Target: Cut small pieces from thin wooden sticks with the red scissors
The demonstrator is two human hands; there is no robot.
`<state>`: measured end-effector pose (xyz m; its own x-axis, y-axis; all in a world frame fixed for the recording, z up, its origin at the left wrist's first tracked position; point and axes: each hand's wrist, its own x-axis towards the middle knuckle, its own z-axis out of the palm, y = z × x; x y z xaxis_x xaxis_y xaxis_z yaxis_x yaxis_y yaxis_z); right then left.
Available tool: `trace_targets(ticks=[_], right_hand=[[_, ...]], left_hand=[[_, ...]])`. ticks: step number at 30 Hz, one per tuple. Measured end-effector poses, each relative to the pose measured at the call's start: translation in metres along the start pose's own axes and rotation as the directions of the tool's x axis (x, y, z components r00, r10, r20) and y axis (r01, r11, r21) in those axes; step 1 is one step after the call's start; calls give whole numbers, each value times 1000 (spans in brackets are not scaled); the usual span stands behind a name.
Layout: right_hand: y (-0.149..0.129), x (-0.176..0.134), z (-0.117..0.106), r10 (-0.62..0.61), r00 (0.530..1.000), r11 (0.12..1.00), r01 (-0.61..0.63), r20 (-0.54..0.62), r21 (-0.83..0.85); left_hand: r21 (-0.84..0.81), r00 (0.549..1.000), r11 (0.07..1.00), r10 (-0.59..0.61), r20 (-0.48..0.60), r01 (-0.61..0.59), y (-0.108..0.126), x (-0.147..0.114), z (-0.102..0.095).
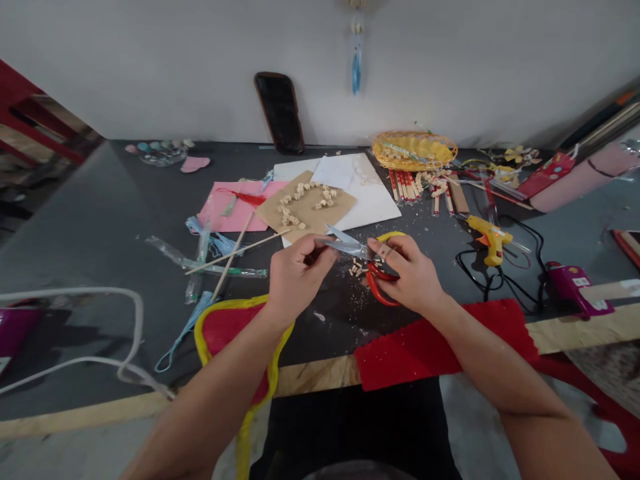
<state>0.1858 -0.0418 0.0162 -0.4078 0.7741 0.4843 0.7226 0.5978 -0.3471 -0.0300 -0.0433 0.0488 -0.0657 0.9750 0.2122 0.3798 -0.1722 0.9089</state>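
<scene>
My right hand (413,277) is closed around a pair of scissors (350,247) with red and yellow handles. The blades are parted and point left. My left hand (300,273) is closed in a pinch at the tip of the lower blade; whether it grips the blade or a small piece there is hidden. Under the scissors, small cut bits (357,269) and crumbs are scattered on the dark table. Just beyond lies a brown square card (267,212) bearing a curved row of pale clustered pieces (287,213).
White sheets (383,200) and pink paper (215,217) lie behind. A yellow glue gun (493,240) with black cord sits right, near a wicker basket (415,163). Thin sticks (233,257) and blue tassels (193,323) lie left. A phone (280,113) leans on the wall.
</scene>
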Motion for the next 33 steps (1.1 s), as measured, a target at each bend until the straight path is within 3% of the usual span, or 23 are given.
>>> trace_targets(ticks=[14,20,24,27,30,33], right_hand=[[-2,0,0,-17,1000,997,17,4,-77],[-1,-3,3,16,1000,996,-14,24,-86],[5,-1,2,118,993,992,-118,1,48],[16,4,-2,207,977,975,-201,-54,93],[34,8,-5,303,948,952,-305,-102,-5],[52,9,-4,387,921,917,-389,-46,-88]], left_hand=[[225,986,966,150,-75,-130,-4,-2,4],[221,989,969,130,-70,-112,-7,-1,5],[106,996,993,60,-69,-52,-1,-1,4],[-166,995,981,-94,22,97,8,-2,1],[-508,939,794,-234,251,334,17,-3,-4],[-601,864,630,-269,425,492,18,-3,-5]])
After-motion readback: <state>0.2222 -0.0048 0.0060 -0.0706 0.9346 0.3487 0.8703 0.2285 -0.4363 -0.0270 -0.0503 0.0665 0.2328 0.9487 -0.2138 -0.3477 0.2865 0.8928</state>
